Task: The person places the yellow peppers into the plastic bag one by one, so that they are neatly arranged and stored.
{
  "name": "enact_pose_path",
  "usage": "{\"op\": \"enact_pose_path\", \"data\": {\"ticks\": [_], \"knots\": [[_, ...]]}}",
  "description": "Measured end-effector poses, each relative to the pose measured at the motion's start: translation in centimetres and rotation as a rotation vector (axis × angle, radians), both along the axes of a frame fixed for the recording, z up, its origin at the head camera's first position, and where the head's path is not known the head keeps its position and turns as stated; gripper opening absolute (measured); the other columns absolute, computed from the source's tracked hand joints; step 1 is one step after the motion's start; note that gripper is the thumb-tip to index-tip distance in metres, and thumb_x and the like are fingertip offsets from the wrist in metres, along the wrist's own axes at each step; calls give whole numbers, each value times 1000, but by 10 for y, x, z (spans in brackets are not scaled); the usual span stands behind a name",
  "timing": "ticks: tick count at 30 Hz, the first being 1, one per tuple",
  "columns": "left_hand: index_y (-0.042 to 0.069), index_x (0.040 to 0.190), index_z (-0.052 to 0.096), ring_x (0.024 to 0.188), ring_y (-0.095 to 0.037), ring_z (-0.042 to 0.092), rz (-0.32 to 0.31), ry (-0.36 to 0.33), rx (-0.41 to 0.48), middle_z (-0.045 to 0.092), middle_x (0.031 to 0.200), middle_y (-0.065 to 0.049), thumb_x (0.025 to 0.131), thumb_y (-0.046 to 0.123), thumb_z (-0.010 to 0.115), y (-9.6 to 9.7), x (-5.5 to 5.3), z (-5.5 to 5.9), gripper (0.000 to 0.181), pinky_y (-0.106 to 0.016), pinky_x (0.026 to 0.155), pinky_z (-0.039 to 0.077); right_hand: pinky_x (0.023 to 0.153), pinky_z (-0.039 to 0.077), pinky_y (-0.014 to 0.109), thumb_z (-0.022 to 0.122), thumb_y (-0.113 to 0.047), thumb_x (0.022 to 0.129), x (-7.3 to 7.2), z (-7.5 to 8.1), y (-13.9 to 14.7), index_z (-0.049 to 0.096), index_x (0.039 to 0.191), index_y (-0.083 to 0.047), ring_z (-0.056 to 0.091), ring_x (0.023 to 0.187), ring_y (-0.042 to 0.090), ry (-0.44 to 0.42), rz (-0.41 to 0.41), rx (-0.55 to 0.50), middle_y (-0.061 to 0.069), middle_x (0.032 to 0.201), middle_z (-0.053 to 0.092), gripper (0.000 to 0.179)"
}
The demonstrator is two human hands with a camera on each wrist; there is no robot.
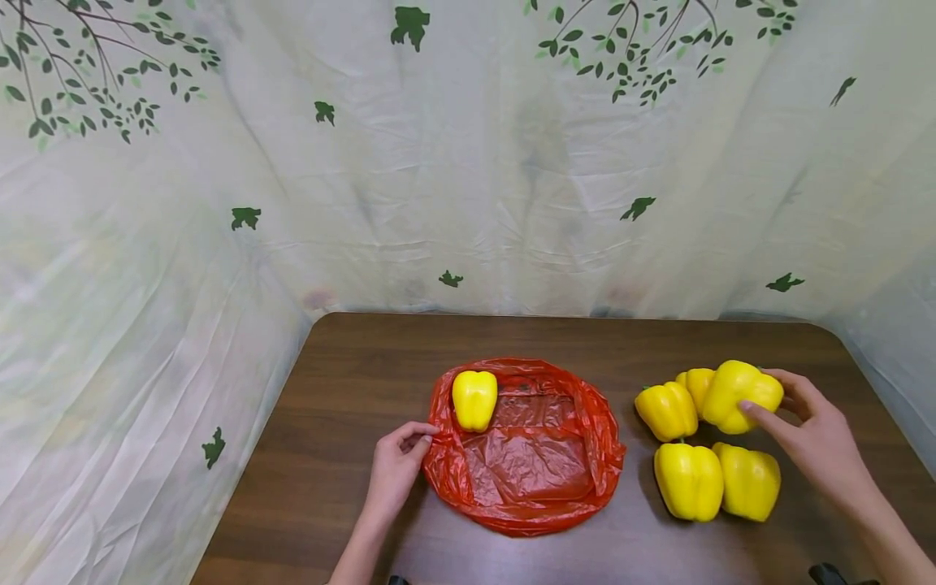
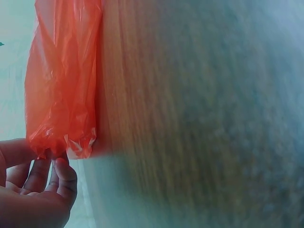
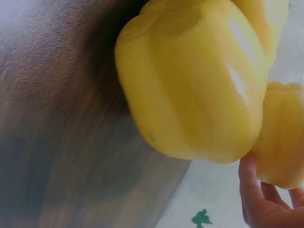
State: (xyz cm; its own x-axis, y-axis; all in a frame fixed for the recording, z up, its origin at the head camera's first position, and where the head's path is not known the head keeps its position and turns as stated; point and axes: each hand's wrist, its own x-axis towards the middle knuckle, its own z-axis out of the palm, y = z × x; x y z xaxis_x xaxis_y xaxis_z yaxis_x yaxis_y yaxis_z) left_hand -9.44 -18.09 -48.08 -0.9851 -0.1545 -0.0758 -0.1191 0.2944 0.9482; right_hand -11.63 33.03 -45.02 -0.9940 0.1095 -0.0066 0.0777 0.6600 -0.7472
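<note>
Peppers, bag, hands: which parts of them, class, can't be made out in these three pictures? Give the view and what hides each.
Head view: much of the rear pepper, behind the held pepper.
Head view: some fingertips of the right hand, behind the held pepper.
Left wrist view: the inside of the red bag, hidden by its own side.
Right wrist view: part of the held pepper, cut off by the right edge.

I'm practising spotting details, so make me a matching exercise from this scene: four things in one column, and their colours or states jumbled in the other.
1. left hand
2. right hand
3. red bag
4. table

A. holds a yellow pepper
B. open at the top, with one lone pepper inside
C. brown, with wood grain
D. pinches thin plastic

Right pairs: 1-D, 2-A, 3-B, 4-C.
</note>
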Motion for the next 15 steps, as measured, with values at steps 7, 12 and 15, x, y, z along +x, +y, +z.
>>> {"op": "enact_pose_path", "data": {"ticks": [7, 12, 15], "knots": [[5, 96, 74, 75, -20, 58, 17, 6, 0, 68, 94, -10, 92, -3, 62, -7, -6, -28, 15, -25, 65, 50, 70, 51, 48, 64, -43, 94, -2, 6, -10, 35, 147, -2, 46, 116, 51, -14, 67, 12, 30, 136, 45, 72], [6, 96, 74, 74, -21, 58, 0, 25, -13, 68, 93, -10, 92, -3, 61, -7, -6, -29, 16, -26, 64, 51, 65, 55, 48, 64, -43, 94, -4, 10, -17, 36, 147, -3, 46, 115, 52, -12, 100, 1, 32, 135, 45, 71], [6, 96, 74, 74, -21, 58, -3, 30, -17, 68, 93, -10, 92, -3, 61, -7, -6, -29, 16, -26, 64, 51, 62, 57, 44, 64, -42, 94, -4, 12, -20, 37, 146, -5, 47, 115, 52, -10, 117, -16, 32, 134, 44, 69]]}}
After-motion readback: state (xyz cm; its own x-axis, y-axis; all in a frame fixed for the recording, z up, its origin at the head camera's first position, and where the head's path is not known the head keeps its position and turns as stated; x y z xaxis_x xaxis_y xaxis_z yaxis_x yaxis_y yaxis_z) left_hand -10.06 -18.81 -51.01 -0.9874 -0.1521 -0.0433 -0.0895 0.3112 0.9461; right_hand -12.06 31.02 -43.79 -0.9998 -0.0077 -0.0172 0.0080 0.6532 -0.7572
